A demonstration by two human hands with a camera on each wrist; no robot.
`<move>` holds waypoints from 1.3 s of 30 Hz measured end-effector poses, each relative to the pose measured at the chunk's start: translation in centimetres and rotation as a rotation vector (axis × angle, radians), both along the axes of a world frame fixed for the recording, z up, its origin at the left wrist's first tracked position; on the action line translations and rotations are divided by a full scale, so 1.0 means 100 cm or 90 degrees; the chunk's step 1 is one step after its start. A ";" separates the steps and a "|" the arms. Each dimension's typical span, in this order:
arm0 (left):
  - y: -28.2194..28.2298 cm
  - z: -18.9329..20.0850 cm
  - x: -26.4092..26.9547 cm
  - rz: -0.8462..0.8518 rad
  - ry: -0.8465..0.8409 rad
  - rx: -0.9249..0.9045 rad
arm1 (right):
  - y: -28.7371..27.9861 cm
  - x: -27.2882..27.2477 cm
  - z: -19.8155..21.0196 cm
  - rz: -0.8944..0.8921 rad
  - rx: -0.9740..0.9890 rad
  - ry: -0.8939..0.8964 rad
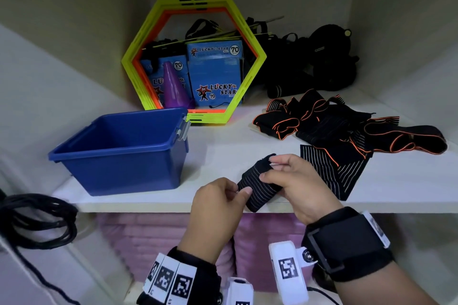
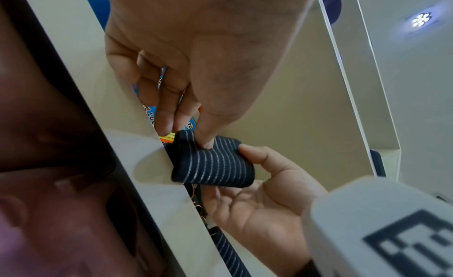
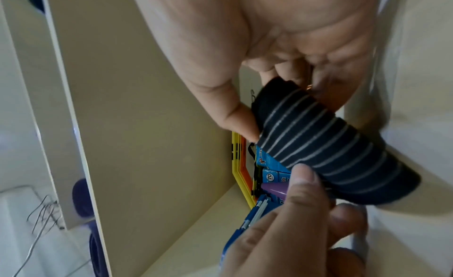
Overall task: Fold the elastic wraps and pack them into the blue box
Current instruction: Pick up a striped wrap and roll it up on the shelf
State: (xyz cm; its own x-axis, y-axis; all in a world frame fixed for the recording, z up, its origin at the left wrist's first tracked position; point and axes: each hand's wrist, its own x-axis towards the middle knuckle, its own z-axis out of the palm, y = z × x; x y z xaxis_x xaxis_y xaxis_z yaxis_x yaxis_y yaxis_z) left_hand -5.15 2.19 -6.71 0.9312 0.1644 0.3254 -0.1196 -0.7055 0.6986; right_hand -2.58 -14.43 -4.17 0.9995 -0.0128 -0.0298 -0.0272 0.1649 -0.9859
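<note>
A rolled-up black elastic wrap with thin white stripes (image 1: pixel 257 189) hangs just above the shelf's front edge between both hands. My left hand (image 1: pixel 241 192) pinches its near-left end with thumb and fingers; the left wrist view shows this pinch on the wrap (image 2: pixel 213 163). My right hand (image 1: pixel 269 168) grips the far-right end, thumb on top and fingers curled round it, as the right wrist view shows on the wrap (image 3: pixel 318 145). The blue box (image 1: pixel 119 153) stands to the left on the shelf with nothing visible inside.
A flat striped wrap (image 1: pixel 332 171) lies right of my hands, with a pile of orange-edged black wraps (image 1: pixel 347 126) behind it. A yellow and orange hexagon frame (image 1: pixel 193 57), blue cartons and a purple cone stand at the back. Black cables (image 1: pixel 37 220) hang lower left.
</note>
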 end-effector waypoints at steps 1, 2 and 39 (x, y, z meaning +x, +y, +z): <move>0.000 -0.001 -0.001 0.002 -0.009 -0.011 | 0.001 -0.002 0.000 0.013 -0.006 -0.023; 0.000 -0.002 -0.003 0.004 -0.027 -0.025 | 0.001 -0.004 0.001 0.026 -0.022 -0.049; 0.009 -0.006 0.015 -0.007 -0.166 -0.002 | 0.004 0.002 -0.012 -0.100 -0.570 -0.210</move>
